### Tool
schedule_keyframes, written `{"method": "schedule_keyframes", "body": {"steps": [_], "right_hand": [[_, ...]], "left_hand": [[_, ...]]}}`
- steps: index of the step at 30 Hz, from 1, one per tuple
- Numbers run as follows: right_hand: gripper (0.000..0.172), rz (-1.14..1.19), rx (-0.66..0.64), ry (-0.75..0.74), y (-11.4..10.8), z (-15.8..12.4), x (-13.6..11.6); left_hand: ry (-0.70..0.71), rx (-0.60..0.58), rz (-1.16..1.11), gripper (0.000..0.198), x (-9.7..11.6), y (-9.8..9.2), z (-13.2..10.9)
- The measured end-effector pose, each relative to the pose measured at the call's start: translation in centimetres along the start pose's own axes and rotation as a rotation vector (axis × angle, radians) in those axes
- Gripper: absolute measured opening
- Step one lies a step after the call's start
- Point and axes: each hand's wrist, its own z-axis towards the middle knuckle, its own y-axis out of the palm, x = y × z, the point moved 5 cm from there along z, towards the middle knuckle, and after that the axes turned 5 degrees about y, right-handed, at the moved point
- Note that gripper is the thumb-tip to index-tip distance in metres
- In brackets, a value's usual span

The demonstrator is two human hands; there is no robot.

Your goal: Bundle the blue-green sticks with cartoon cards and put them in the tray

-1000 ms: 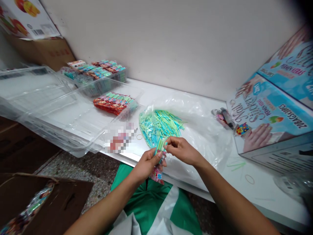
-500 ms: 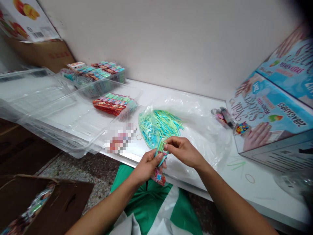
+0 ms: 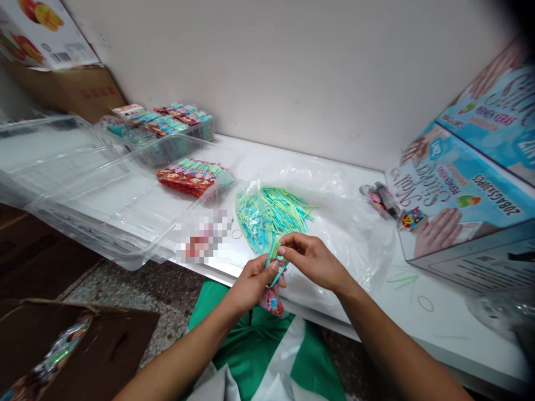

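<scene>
My left hand (image 3: 256,280) is closed around a small bunch of green and blue plastic sticks (image 3: 273,248) together with a printed candy packet (image 3: 271,302), which hangs below the fingers. At the top of that bunch my right hand (image 3: 307,257) pinches with thumb and forefinger; what lies between the fingertips is too small to make out. Just beyond both hands a heap of loose green and blue sticks (image 3: 284,209) spills from a clear plastic bag (image 3: 346,223). To its left a thin rubber band (image 3: 237,234) lies on the white table (image 3: 259,150).
Stacked red packets (image 3: 188,178) lie inside a clear tray (image 3: 137,259) on the left, with a filled tub (image 3: 200,131) behind. Printed boxes (image 3: 468,195) stand at right. Another rubber band (image 3: 425,303) and stray sticks (image 3: 403,281) lie near them. An open carton (image 3: 125,334) sits lower left.
Both hands stay almost in place, with the bunch still in the left hand. The right fingertips have shifted very slightly at its top. The whole view has drifted a little.
</scene>
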Motion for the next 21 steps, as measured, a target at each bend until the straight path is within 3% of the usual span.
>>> {"method": "schedule_keyframes", "body": {"steps": [9, 21], "right_hand": [[0.006, -0.049, 0.051, -0.002, -0.08, 0.17, 0.46], [0.015, -0.005, 0.059, -0.017, 0.31, -0.12, -0.02]], "left_hand": [[-0.024, 0.018, -0.039, 0.039, -0.11, 0.11, -0.06], [0.016, -0.031, -0.021, 0.035, 0.21, 0.15, -0.12]]}}
